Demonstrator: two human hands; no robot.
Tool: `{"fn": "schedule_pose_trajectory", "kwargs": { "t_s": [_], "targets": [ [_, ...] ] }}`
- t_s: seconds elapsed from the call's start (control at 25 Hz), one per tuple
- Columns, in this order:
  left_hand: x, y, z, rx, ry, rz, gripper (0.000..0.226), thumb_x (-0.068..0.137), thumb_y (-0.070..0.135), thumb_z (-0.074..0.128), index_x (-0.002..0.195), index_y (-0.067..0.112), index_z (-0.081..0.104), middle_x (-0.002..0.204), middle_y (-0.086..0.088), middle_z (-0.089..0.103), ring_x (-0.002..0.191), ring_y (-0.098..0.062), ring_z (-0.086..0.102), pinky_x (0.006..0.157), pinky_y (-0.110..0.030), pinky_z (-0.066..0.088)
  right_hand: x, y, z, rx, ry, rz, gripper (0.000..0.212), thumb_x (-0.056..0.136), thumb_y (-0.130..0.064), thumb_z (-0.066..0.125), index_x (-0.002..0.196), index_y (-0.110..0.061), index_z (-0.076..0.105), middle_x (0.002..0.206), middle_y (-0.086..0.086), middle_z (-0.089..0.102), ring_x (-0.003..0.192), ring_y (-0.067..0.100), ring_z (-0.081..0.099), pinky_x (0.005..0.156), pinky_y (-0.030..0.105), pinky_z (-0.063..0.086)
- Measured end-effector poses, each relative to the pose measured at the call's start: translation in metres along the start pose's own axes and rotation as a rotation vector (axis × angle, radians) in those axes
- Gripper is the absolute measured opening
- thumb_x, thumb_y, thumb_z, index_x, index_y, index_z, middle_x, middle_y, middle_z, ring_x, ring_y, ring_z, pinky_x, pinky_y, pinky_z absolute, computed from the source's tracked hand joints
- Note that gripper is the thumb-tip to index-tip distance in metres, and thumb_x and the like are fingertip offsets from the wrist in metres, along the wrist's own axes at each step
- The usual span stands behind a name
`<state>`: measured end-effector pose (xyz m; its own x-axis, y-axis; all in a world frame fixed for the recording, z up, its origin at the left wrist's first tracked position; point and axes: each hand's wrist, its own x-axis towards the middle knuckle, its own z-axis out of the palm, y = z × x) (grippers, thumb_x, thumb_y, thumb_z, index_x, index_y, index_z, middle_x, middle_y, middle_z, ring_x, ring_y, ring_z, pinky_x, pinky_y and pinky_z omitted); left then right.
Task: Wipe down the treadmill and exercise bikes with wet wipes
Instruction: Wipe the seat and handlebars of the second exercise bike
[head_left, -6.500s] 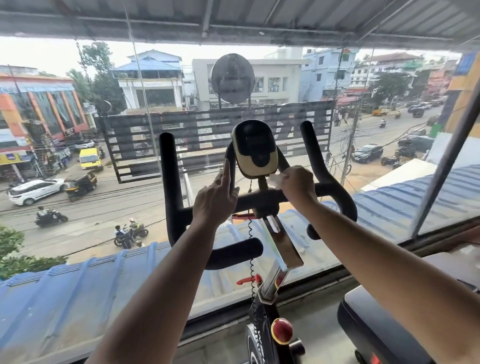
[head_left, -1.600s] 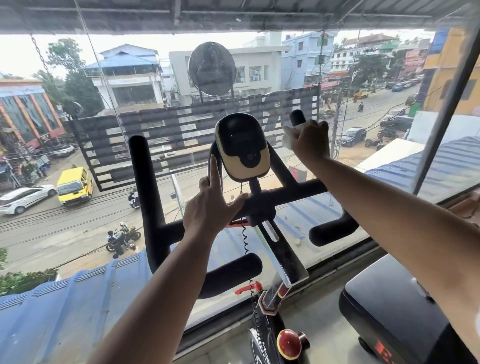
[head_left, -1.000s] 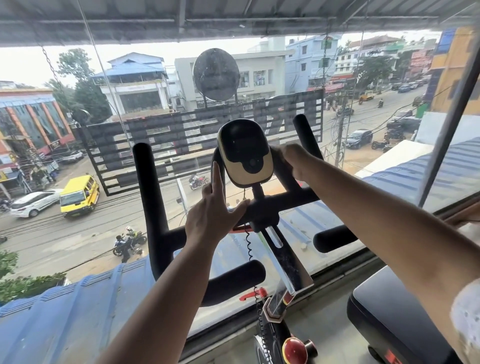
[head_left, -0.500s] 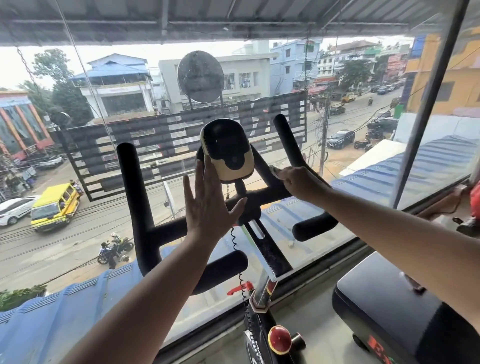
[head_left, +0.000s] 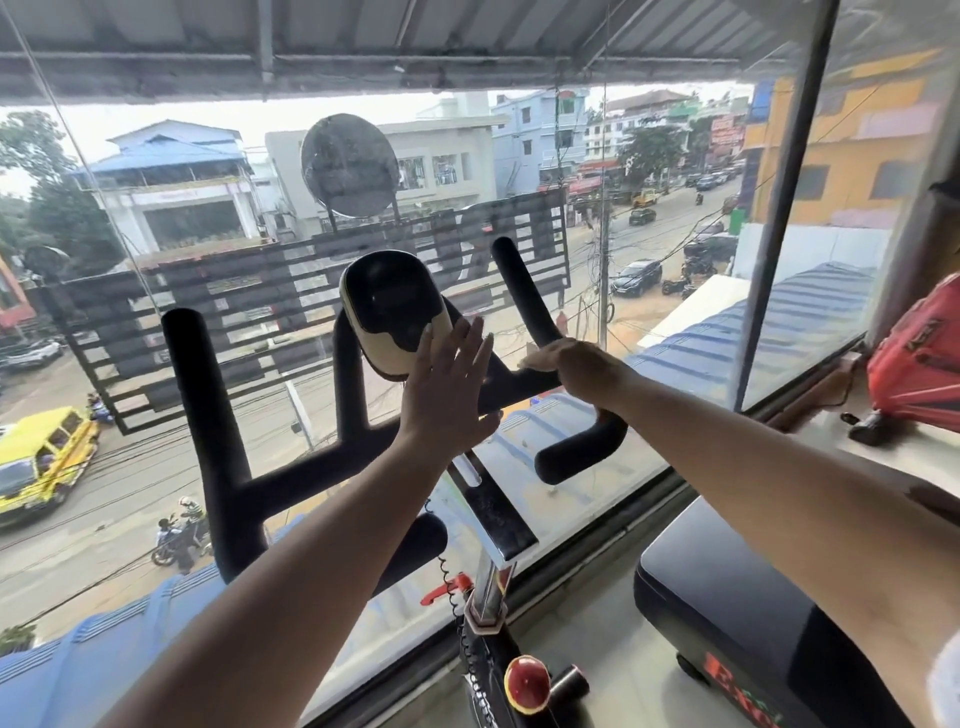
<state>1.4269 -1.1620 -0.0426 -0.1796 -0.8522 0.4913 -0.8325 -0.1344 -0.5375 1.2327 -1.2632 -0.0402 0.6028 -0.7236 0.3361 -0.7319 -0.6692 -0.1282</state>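
The exercise bike's black handlebar (head_left: 218, 415) fills the middle of the view, with a cream and black console (head_left: 395, 312) mounted at its centre. My left hand (head_left: 447, 384) is flat with straight fingers, its fingertips against the console's lower right edge. My right hand (head_left: 582, 364) lies on the right handlebar arm, pressing a pale wet wipe (head_left: 535, 357) against it. Only an edge of the wipe shows beyond the fingers.
A large glass window (head_left: 156, 182) stands right behind the handlebar. A black machine housing (head_left: 727, 597) sits low on the right. A red bag (head_left: 919, 358) lies on the sill at far right. The bike's red knob (head_left: 527, 680) is at the bottom.
My right hand has slid down the right handlebar arm from its top end toward the centre. My left hand has lifted off the crossbar and moved up to the console.
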Motion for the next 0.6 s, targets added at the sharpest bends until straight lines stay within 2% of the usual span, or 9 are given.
{"fn": "schedule_pose_trajectory", "kwargs": {
  "t_s": [0.08,0.16,0.24,0.28,0.36,0.4,0.44,0.52,0.6],
  "targets": [
    [0.008,0.0,0.001,0.033,-0.022,0.067,0.085,0.093,0.067,0.026,0.158,0.018,0.0,0.165,-0.008,-0.006,0.151,-0.026,-0.011,0.11,-0.054,-0.026,0.003,0.01,-0.003,-0.071,0.067,0.118,0.028,0.083,-0.048,0.054,0.098,-0.032,0.071,0.112,-0.006,0.066,0.098,0.013,0.06,0.086,0.034,0.043],
    [0.011,-0.001,0.003,0.034,-0.012,0.101,0.081,0.094,0.066,0.026,0.158,0.022,0.003,0.165,-0.008,-0.003,0.152,-0.026,-0.01,0.113,-0.054,-0.022,0.01,-0.001,0.001,0.044,0.057,0.158,0.026,0.09,-0.029,0.052,0.108,-0.026,0.07,0.118,0.003,0.066,0.108,0.022,0.06,0.092,0.038,0.045],
    [0.01,-0.001,0.003,0.034,0.009,0.101,0.079,0.094,0.065,0.027,0.157,0.023,0.004,0.165,-0.007,-0.001,0.152,-0.025,-0.007,0.116,-0.053,-0.017,0.015,-0.016,0.01,0.153,-0.019,0.032,0.041,0.093,0.001,0.041,0.125,-0.012,0.063,0.129,0.01,0.061,0.122,0.025,0.054,0.105,0.04,0.041],
    [0.009,-0.001,0.003,0.033,0.017,0.103,0.079,0.094,0.064,0.027,0.157,0.023,0.004,0.165,-0.007,0.0,0.152,-0.025,-0.006,0.117,-0.053,-0.015,0.014,-0.017,0.011,0.161,-0.023,-0.009,0.043,0.094,0.004,0.039,0.126,-0.011,0.062,0.127,0.009,0.061,0.12,0.024,0.054,0.104,0.04,0.041],
    [0.007,-0.001,0.002,0.022,0.026,0.11,0.078,0.095,0.064,0.026,0.158,0.023,0.005,0.165,-0.006,0.002,0.152,-0.024,-0.004,0.118,-0.051,-0.015,0.013,-0.009,0.007,0.139,0.001,0.045,0.037,0.096,-0.009,0.037,0.117,-0.02,0.066,0.12,0.006,0.063,0.114,0.025,0.056,0.095,0.036,0.044],
    [0.006,-0.002,0.002,0.015,0.027,0.109,0.078,0.095,0.064,0.026,0.158,0.022,0.005,0.165,-0.006,0.002,0.152,-0.023,-0.004,0.117,-0.05,-0.017,0.011,-0.007,0.004,0.155,0.007,0.137,0.035,0.096,-0.017,0.036,0.112,-0.023,0.066,0.119,0.005,0.062,0.114,0.027,0.056,0.091,0.032,0.042],
    [0.005,-0.002,0.002,0.01,0.024,0.104,0.078,0.095,0.064,0.026,0.158,0.023,0.005,0.165,-0.005,0.001,0.152,-0.022,-0.004,0.116,-0.049,-0.018,0.011,-0.006,0.006,0.16,0.026,0.197,0.034,0.095,-0.018,0.035,0.11,-0.022,0.066,0.119,0.007,0.061,0.115,0.028,0.055,0.091,0.03,0.04],
    [0.004,-0.004,0.002,0.002,0.019,0.097,0.078,0.095,0.064,0.026,0.158,0.023,0.005,0.165,-0.005,0.0,0.152,-0.021,-0.005,0.116,-0.048,-0.019,0.011,-0.018,0.01,0.304,0.172,0.277,0.033,0.094,-0.005,0.04,0.112,-0.012,0.067,0.12,0.01,0.064,0.118,0.027,0.056,0.096,0.029,0.044],
    [0.006,-0.005,0.002,-0.007,0.026,0.098,0.077,0.095,0.063,0.026,0.158,0.023,0.005,0.165,-0.004,0.0,0.152,-0.021,-0.005,0.115,-0.048,-0.02,0.005,-0.033,0.011,0.522,0.322,0.354,0.025,0.094,-0.005,0.051,0.112,-0.007,0.068,0.112,0.009,0.068,0.111,0.02,0.06,0.088,0.018,0.048]
  ]
}}
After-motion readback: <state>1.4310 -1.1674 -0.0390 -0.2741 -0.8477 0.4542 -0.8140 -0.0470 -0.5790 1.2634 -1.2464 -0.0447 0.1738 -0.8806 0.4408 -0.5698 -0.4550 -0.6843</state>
